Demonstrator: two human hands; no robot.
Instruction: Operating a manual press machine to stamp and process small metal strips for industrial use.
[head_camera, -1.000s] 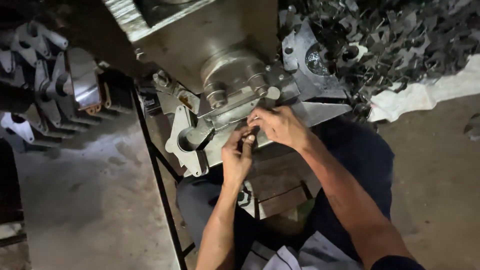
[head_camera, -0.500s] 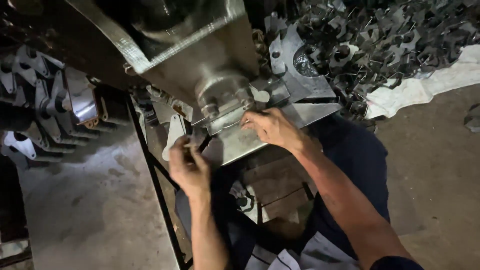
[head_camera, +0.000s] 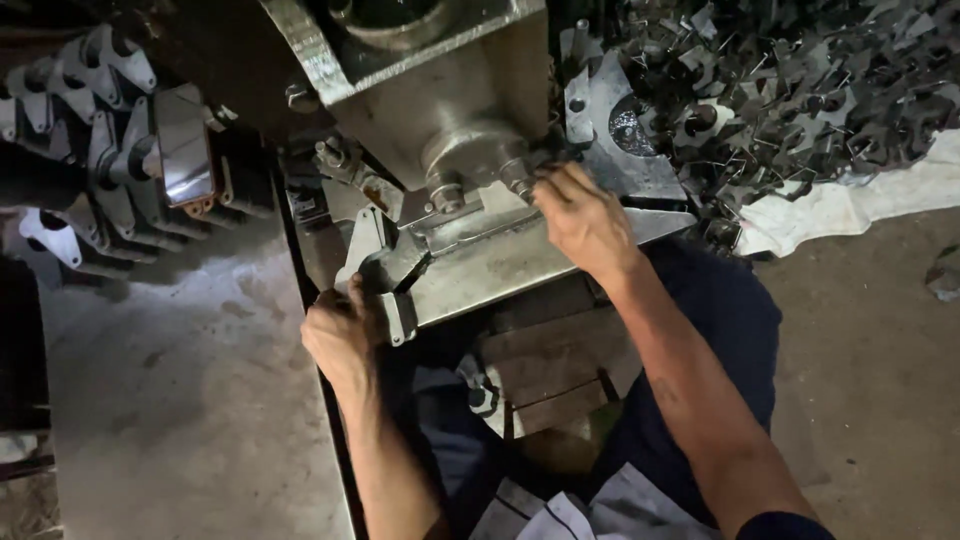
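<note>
The left hand (head_camera: 342, 335) is curled at the near left corner of a steel press bed (head_camera: 500, 265), its fingers closed around the lower edge of a flat, pale metal bracket (head_camera: 368, 262) that leans up against the left side of the machine; the grip is narrow and closed on that piece, though the fingertips themselves are hidden behind it. The right hand (head_camera: 580, 222) lies farther in and to the right, knuckles up, with its fingertips pressed against the base of the round steel ram (head_camera: 470, 165) where it meets the bed; whether anything small is pinched between those fingers cannot be told, since they are turned away from the camera. Above the ram sits the heavy grey press block (head_camera: 430, 70), filling the far middle of the view. To the far right a heap of dark stamped metal parts (head_camera: 800, 100) spreads over a white cloth (head_camera: 860, 205), and a larger plate with a round hole (head_camera: 625, 130) stands just beside the right hand. To the far left a row of similar stamped brackets (head_camera: 110, 150) is stacked on edge. Below the bed, between the forearms, are wooden slats (head_camera: 550, 370) and the person's dark blue trousers (head_camera: 720, 320). The grey concrete floor (head_camera: 170, 400) lies at the near left.
</note>
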